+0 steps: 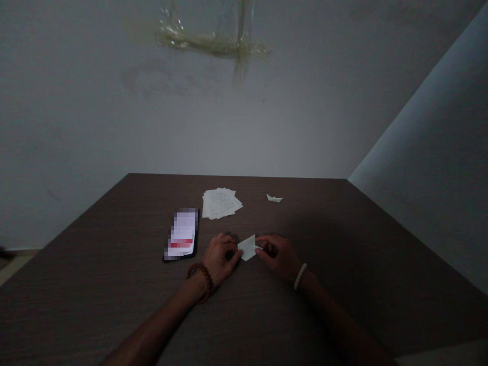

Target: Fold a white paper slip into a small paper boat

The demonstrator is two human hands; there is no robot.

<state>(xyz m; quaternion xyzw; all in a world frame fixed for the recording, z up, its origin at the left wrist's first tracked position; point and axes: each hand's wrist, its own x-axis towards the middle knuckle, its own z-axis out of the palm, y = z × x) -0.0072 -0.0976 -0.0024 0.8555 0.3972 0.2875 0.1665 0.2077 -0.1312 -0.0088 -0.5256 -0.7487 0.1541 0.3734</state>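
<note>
A small folded piece of white paper (247, 247) sits low over the dark wooden table (343, 254), held between both hands. My left hand (220, 256), with a brown bead bracelet on its wrist, pinches the paper's left edge. My right hand (277, 254), wearing a white bead bracelet, pinches its right edge with curled fingers. The room is dim and the folds are hard to make out.
A phone (182, 235) with a lit screen lies left of my hands. Behind them is a loose stack of white paper sheets (220, 203). A small folded paper boat (274, 198) rests farther back right. A grey wall rises behind the table.
</note>
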